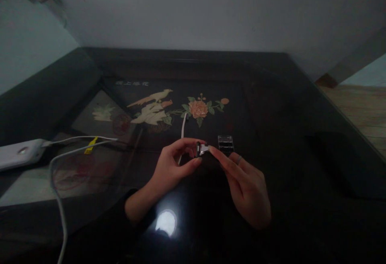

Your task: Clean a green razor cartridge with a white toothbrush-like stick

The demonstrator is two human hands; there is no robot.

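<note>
Small silvery metal clip [204, 149], pinched between both hands, hangs just above the glossy black lacquered table with its inlaid bird and flower [271, 95]. Near the table's left edge lies a white power bank [18, 154] trailing a white cable [57, 191]. Left hand [169, 167] clamps thumb and forefinger on the clip; right hand [245, 183] pinches its other end. Just beyond sits a small clear plastic case [225, 143]. In this dim light the clip could slip and scratch the lacquer.

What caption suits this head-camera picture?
Both hands, left hand and right hand, pinch a small metallic piece above a dark table.
</note>
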